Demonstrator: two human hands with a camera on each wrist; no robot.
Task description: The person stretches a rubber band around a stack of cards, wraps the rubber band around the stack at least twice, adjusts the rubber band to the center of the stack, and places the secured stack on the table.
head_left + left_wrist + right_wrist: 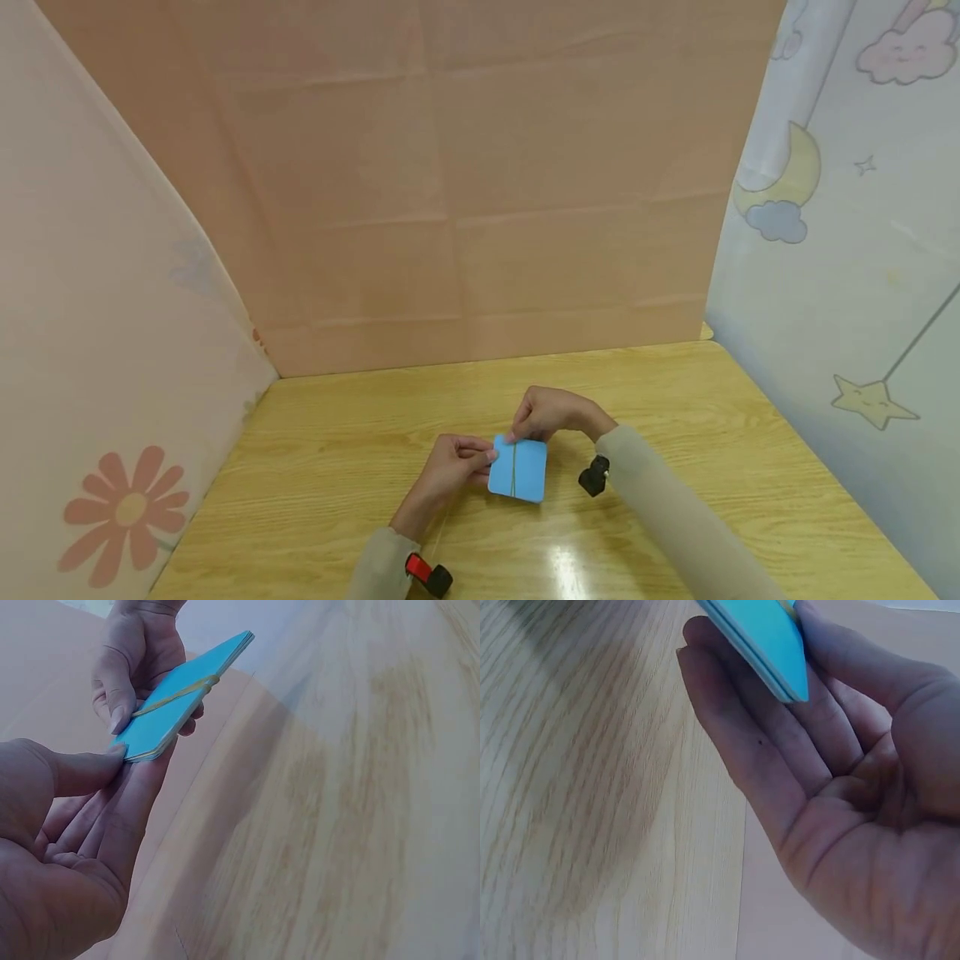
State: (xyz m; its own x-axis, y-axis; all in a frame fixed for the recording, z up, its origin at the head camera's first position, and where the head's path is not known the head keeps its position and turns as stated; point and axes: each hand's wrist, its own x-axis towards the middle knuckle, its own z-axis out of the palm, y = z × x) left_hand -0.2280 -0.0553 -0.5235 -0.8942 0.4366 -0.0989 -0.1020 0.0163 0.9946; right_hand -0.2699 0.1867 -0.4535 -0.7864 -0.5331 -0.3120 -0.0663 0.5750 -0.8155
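A thin stack of blue square cards (531, 471) with rounded corners is held up between both hands. Around its middle runs a yellowish rubber band (176, 697), doubled into two strands on the face seen from the head. My left hand (450, 467) pinches the left edge of the stack, thumb on top and fingers beneath. My right hand (551, 412) pinches the far edge, its thumb beside the band. Layered card edges show in the right wrist view, where the stack (769, 652) lies between the right thumb and fingers.
The wood-grain table (337, 467) spreads beneath both hands. Behind it hangs a plain orange-brown cloth (465, 208). Pale printed cloths flank it, with a flower (131, 510) on the left and a star (873, 404) on the right. Each wrist carries a small black camera (595, 475).
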